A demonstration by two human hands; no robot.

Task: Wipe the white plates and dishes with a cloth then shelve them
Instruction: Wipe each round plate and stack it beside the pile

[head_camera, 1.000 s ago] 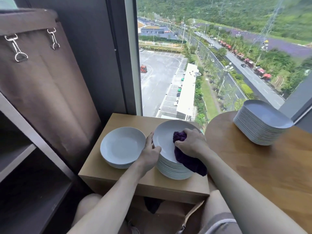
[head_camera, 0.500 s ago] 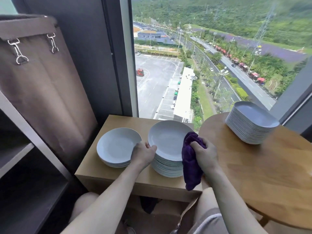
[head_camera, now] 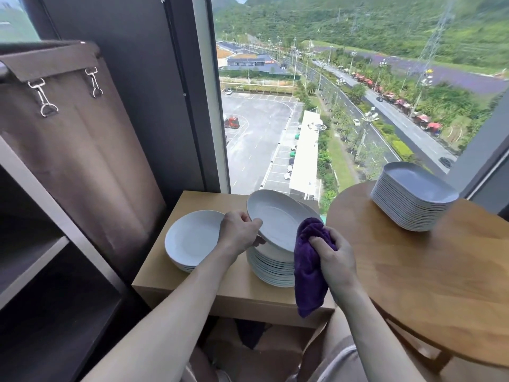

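Left hand (head_camera: 239,230) pinches tilted plate (head_camera: 275,219) rim; right hand (head_camera: 336,252) grips cloth (head_camera: 308,277) (stack (head_camera: 272,271) beneath).

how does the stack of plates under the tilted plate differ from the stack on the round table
The plate stack holds round plates; the dish stack holds oblong dishes with rounded corners. The plate stack stands on the small table, the dish stack on the round table. The left hand holds a tilted plate just over the plate stack; no hand is near the dish stack. Both are tidy piles of white ware.
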